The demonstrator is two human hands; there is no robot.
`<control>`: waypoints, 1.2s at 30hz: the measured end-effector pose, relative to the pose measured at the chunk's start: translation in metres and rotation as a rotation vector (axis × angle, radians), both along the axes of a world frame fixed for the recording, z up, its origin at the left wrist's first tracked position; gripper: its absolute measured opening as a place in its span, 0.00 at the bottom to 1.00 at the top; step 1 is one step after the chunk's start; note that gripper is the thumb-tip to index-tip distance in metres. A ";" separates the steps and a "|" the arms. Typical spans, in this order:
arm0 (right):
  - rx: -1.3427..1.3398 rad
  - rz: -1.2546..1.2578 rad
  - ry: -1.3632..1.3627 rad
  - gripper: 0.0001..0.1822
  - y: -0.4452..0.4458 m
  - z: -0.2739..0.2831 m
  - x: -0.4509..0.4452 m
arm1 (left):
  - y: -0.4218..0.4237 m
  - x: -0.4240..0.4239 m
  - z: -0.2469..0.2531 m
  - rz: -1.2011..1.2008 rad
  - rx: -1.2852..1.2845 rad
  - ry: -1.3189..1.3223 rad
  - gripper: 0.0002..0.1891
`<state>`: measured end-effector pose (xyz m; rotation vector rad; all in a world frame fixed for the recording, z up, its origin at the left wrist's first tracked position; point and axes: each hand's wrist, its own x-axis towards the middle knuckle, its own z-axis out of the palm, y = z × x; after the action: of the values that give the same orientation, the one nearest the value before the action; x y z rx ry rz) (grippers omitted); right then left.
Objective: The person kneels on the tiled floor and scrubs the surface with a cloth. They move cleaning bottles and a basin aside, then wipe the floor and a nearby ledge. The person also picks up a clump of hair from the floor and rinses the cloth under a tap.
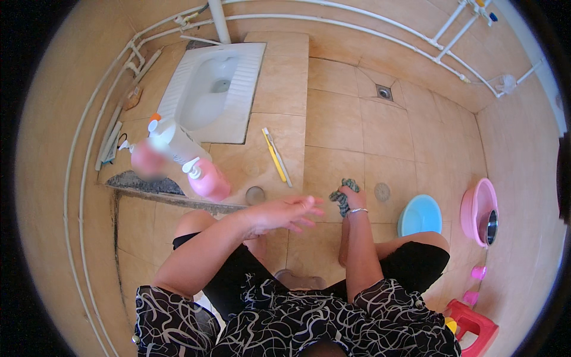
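My right hand (pixel 353 196), with a silver bracelet at its wrist, is closed around a crumpled grey-green cloth (pixel 342 203) low over the tiled floor. To its left, my left hand (pixel 292 213) hangs in the air with its fingers apart and nothing in it. Beyond that hand, a yellow toothbrush (pixel 275 158) and a greyish-white toothbrush (pixel 281 161) lie side by side on the raised tiled step (pixel 285 96). A small round container (pixel 255 195) stands near the step's front edge. Further left is a pink pump bottle (pixel 209 180) with a white pump head.
Beside a large whitish jug (pixel 183 140) stands a blurred pink pump bottle (pixel 149 158). A squat toilet (pixel 256 89) is set in the step. Rightward are a round disc (pixel 382 192), a blue basin (pixel 419 214), a pink basin (pixel 473 205), a metal bowl (pixel 491 227) and a red stool (pixel 484 328).
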<state>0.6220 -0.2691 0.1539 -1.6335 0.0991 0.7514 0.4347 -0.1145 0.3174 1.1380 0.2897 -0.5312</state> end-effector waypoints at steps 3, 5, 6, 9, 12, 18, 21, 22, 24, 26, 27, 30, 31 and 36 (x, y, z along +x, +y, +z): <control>0.205 -0.077 0.131 0.09 -0.003 0.021 0.004 | 0.005 0.002 -0.003 0.099 -0.157 0.068 0.30; 0.336 -0.183 0.160 0.11 0.002 0.031 0.001 | 0.007 0.002 -0.003 0.146 -0.208 0.082 0.31; 0.389 -0.217 0.147 0.11 0.005 0.039 -0.001 | 0.007 0.002 -0.002 0.164 -0.219 0.079 0.32; 0.454 -0.195 0.091 0.11 0.004 0.048 0.000 | 0.007 0.003 -0.003 0.201 -0.250 0.079 0.33; 0.433 -0.209 0.015 0.10 0.002 0.049 0.005 | 0.007 0.003 -0.001 0.224 -0.281 0.078 0.35; 0.084 -0.240 -0.150 0.09 0.014 0.079 0.006 | 0.007 -0.003 0.005 0.261 -0.342 0.064 0.34; 0.058 -0.241 -0.215 0.10 0.016 0.100 0.017 | 0.005 -0.002 0.009 0.232 -0.342 0.039 0.35; 0.061 -0.239 -0.232 0.10 0.015 0.105 0.023 | 0.005 -0.001 0.011 0.216 -0.338 0.030 0.36; 0.002 -0.197 -0.352 0.10 0.017 0.112 0.035 | 0.004 -0.002 0.007 0.205 -0.371 0.029 0.36; -0.122 -0.140 -0.557 0.10 0.011 0.124 0.060 | 0.001 0.004 0.008 0.179 -0.374 0.030 0.34; -0.212 -0.101 -0.700 0.10 0.008 0.138 0.076 | 0.000 0.009 0.014 0.160 -0.353 0.030 0.33; -0.365 -0.008 -0.872 0.15 0.015 0.185 0.096 | 0.012 0.012 0.018 0.055 0.004 0.017 0.28; -0.428 0.018 -0.973 0.16 0.009 0.194 0.111 | 0.016 0.021 0.019 -0.008 0.157 -0.009 0.26; -0.475 0.142 -1.110 0.18 -0.005 0.210 0.130 | 0.036 0.074 0.025 -0.100 0.536 -0.155 0.18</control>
<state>0.7520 -0.2743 0.3637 -2.3168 -0.6800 -0.1822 0.5083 -0.0781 0.3423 1.7121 0.2477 -0.4608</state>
